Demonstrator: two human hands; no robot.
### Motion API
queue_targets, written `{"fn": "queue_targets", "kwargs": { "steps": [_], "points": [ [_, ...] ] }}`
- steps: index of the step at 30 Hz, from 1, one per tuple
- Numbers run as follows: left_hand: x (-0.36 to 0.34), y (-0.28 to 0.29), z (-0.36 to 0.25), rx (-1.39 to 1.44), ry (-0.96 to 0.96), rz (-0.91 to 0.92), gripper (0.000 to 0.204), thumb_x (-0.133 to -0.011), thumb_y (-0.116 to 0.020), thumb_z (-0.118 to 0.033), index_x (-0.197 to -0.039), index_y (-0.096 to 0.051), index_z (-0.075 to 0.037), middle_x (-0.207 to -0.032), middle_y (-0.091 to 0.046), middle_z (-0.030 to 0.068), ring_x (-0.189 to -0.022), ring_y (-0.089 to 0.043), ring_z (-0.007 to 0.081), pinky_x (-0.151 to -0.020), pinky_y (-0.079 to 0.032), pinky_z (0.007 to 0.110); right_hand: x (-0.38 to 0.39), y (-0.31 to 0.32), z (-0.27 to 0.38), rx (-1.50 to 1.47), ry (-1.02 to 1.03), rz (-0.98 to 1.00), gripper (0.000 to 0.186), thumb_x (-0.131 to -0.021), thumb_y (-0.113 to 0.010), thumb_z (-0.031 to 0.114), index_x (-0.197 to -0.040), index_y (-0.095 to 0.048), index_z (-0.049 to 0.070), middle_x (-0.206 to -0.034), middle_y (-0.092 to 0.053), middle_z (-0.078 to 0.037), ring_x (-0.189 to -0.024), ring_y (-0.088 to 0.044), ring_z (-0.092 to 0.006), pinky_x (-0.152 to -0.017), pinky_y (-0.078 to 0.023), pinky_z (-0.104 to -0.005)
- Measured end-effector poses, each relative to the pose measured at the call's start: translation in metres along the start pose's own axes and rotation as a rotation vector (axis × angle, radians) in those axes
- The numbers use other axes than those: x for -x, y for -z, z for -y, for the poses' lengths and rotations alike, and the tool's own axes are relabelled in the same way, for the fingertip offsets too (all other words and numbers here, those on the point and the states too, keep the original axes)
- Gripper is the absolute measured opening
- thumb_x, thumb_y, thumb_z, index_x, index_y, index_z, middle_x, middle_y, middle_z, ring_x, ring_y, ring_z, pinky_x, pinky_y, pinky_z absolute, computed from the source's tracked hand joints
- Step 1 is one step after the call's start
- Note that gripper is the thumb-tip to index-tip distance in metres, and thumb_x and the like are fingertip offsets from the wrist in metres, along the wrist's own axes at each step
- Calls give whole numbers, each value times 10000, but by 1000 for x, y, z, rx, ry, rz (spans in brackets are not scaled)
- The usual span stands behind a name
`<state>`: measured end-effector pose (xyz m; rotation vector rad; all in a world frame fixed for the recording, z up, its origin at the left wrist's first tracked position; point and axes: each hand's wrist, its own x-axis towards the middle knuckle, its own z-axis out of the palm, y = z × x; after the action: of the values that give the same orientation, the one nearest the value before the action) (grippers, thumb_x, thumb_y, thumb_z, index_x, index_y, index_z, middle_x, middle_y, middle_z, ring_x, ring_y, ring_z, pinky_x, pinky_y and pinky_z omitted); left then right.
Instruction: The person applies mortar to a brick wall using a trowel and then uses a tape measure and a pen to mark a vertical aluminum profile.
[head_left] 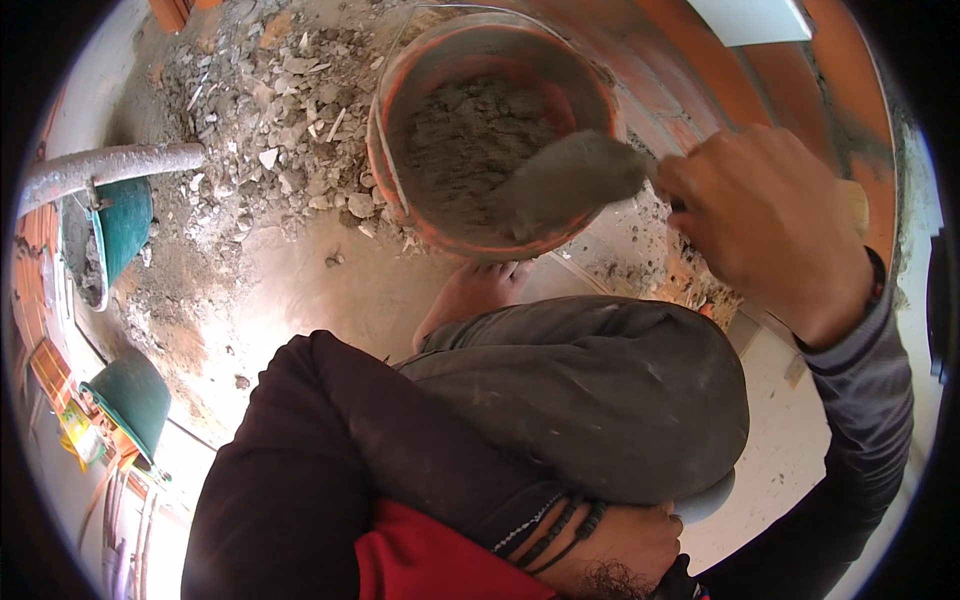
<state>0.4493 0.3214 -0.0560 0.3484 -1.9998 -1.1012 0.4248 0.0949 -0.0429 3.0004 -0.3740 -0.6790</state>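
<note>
My right hand (760,210) is closed around the handle of a trowel (575,175), whose mortar-coated blade rests at the right inner side of an orange bucket (390,160). Grey mortar (455,130) lies inside the bucket, which has a wire handle. My left hand (620,545) is low in the head view, tucked beside my bent knee with its fingers curled; whatever it may hold is hidden. My bare foot (475,285) shows just below the bucket.
Rubble (290,110) covers the floor left of the bucket. A green bucket (125,230) with a pale pole (120,170) across it stands at left, another green container (135,400) lower down. A brick wall (660,80) runs behind, with a white panel (745,15) top right.
</note>
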Motion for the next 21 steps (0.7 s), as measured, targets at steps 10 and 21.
{"fn": "queue_targets", "kwargs": {
  "steps": [10, 21],
  "points": [
    [4, 7, -1, 30, -4, -22, 203, -786, -619, -247, -740, -712, -71, -851, -676, 109, -841, -627, 272, -750, -468, 390, -20, -41, 13, 91, -8, -139, 48, -750, -680, 48, -756, -720, 76, -737, -654, -101, -737, -675, -287, -677, -554, -404],
    [3, 12, 2, 70, 17, -27, 194, -799, -618, -231, -780, -713, -63, -884, -679, 118, -860, -629, 287, -778, -472, 390, -26, -26, -7, 38, 47, 67, 102, -756, -681, 69, -830, -743, 101, -836, -665, -89, -879, -680, -301, -784, -557, -418]
  ]
}}
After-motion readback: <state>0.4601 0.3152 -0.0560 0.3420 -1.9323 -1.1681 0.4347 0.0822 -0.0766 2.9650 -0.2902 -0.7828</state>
